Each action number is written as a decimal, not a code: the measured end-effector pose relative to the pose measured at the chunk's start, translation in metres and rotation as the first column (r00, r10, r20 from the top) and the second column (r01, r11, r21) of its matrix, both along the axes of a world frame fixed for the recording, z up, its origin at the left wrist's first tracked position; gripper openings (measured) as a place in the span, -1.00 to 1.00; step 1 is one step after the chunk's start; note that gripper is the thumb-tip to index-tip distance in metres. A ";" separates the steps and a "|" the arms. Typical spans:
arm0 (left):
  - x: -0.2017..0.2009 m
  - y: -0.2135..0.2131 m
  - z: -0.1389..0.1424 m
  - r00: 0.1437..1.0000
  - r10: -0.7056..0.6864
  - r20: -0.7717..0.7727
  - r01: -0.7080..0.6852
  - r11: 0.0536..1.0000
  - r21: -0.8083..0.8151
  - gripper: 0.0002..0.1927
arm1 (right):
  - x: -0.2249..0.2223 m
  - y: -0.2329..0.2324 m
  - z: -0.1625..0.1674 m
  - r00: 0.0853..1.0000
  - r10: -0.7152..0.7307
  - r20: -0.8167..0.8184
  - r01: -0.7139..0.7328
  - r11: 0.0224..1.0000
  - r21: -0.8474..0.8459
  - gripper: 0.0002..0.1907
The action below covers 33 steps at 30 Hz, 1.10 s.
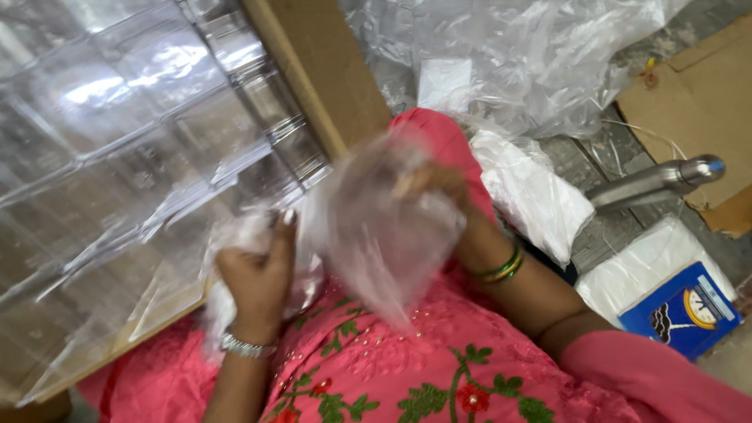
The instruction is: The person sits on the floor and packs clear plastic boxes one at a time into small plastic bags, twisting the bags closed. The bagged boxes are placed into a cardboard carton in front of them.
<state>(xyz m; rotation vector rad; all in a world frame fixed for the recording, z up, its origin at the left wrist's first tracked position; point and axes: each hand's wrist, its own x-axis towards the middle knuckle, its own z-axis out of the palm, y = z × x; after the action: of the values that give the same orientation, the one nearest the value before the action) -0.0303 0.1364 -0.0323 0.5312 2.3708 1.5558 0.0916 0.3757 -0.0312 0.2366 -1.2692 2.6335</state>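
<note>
Plastic bag [384, 227] blurred between hands.

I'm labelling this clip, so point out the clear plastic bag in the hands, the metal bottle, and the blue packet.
clear plastic bag [384, 227], head view, on its blurred middle between the hands.
metal bottle [650, 184], head view, on its steel body.
blue packet [680, 309], head view, on its blue face.

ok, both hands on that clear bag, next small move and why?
Probably steady and spread the bag's mouth: the clear plastic bag is motion-blurred between the left hand and right hand, bunched, with no opening visible.
</note>
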 end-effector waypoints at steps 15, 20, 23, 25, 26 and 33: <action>-0.029 0.012 -0.002 0.980 0.181 0.087 -0.193 0.968 0.159 -0.82 | 0.004 0.198 -0.193 0.014 -0.975 0.220 0.667 0.174 0.724 -0.13; -0.044 0.026 -0.013 0.982 0.190 0.015 -0.189 0.969 0.160 -0.80 | -0.034 0.253 -0.186 0.066 -0.911 0.407 0.791 0.297 0.535 0.01; -0.046 0.032 -0.014 0.980 0.198 -0.005 -0.195 0.969 0.152 -0.78 | -0.059 0.297 -0.186 -0.095 -0.877 0.470 0.744 0.251 0.619 0.17; -0.047 0.035 -0.014 0.980 0.198 -0.013 -0.194 0.970 0.143 -0.77 | -0.074 0.325 -0.191 -0.143 -0.885 0.444 0.710 0.220 0.669 0.21; -0.047 0.036 -0.014 0.980 0.200 -0.017 -0.196 0.970 0.143 -0.77 | -0.081 0.338 -0.194 -0.165 -0.888 0.429 0.692 0.205 0.692 0.23; -0.047 0.039 -0.016 0.982 0.178 -0.057 -0.168 0.973 0.159 -0.72 | -0.106 0.368 -0.195 -0.139 -0.882 0.451 0.456 0.347 0.819 0.17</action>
<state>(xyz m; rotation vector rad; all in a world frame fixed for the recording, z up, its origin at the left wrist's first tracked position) -0.0777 0.1752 -0.0481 0.4265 2.4186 1.8365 -0.0146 0.7433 -0.2258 -1.6858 -1.4501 1.2192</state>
